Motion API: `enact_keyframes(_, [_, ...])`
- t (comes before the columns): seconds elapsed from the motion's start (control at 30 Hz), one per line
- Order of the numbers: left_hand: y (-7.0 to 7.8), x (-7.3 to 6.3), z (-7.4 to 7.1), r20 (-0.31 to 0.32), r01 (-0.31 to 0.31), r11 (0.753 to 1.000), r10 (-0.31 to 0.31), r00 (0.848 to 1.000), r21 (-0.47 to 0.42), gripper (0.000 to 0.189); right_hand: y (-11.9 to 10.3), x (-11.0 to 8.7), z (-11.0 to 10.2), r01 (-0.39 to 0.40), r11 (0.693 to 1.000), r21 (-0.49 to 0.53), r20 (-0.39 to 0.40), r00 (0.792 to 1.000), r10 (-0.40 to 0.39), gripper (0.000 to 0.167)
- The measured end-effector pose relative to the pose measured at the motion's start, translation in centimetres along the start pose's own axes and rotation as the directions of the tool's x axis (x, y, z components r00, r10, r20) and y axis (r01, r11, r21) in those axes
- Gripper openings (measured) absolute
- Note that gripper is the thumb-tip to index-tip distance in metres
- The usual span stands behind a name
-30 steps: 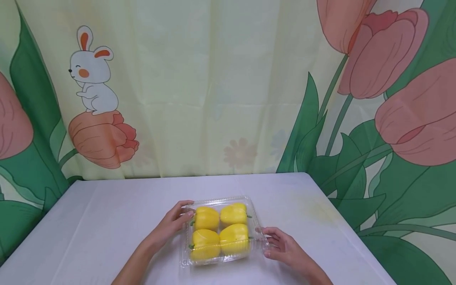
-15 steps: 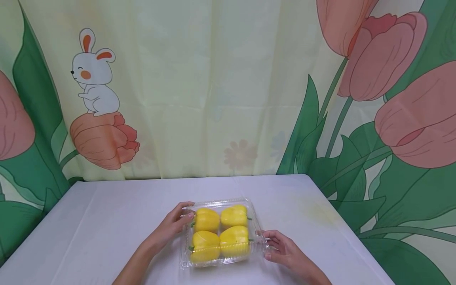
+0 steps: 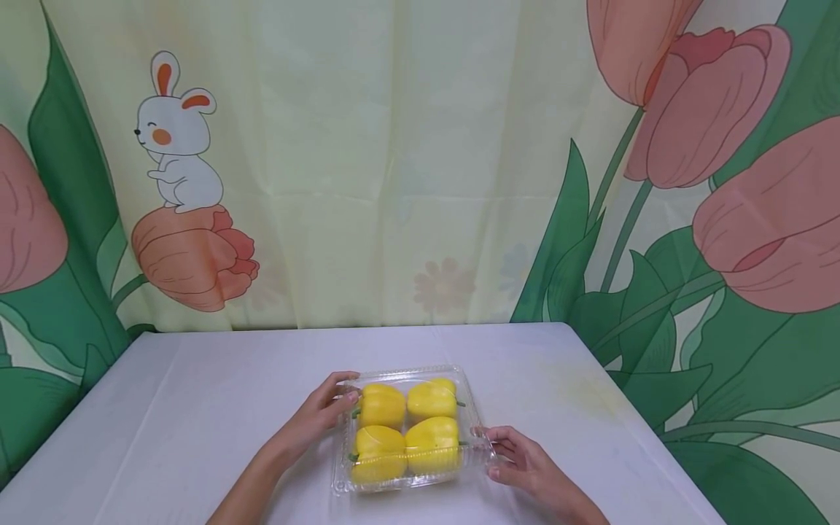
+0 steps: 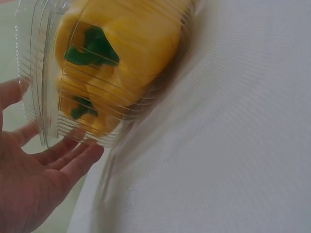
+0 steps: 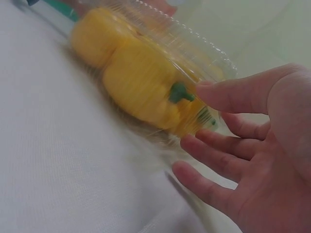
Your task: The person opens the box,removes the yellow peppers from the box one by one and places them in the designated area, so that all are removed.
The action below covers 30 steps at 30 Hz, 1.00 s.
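Observation:
A clear plastic clamshell box [image 3: 471, 417], its lid down, rests near the front middle of the table, turned slightly askew. Several yellow bell peppers [image 3: 432, 443] with green stems lie inside in two rows. My left hand [image 3: 321, 405] is at the box's left side, thumb at the rim and fingers extended along the ribbed wall [image 4: 53, 121]. On the opposite side is my right hand [image 3: 525, 459], its thumb right at the rim. In the right wrist view, that hand's fingers [image 5: 214, 155] are spread and fairly straight, tips close to the wall.
A white cloth covers the table [image 3: 197, 408]. Behind it hangs a pale curtain [image 3: 315, 146] printed with a rabbit, tulips and leaves, meeting the table's back edge. The table's right edge slopes down close to my right forearm.

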<state>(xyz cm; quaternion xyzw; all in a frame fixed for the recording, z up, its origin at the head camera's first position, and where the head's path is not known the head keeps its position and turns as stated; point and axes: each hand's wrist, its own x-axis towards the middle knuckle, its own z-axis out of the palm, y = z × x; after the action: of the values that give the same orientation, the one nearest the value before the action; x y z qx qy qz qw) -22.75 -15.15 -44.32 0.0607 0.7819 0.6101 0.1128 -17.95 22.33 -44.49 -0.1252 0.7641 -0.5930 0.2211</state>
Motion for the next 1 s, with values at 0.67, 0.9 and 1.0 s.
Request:
enact_keyframes(0.67, [0.57,-0.24,0.08,0.002,0.000,1.000,0.000,1.000,0.010,0.053,0.38,-0.01,0.47,0.050,0.998,0.029,-0.036,0.998,-0.049,0.035])
enact_keyframes(0.9, [0.52,-0.25,0.09,0.002,-0.007,1.000,0.007,1.000,0.010,0.052,0.47,-0.08,0.45,0.045,0.999,0.030,-0.037,0.998,-0.044,0.036])
enact_keyframes(1.0, [0.48,-0.23,0.11,-0.004,-0.001,1.000,0.001,1.000,0.011,0.052,0.42,-0.16,0.47,0.043,0.999,0.024,-0.035,0.998,-0.042,0.036])
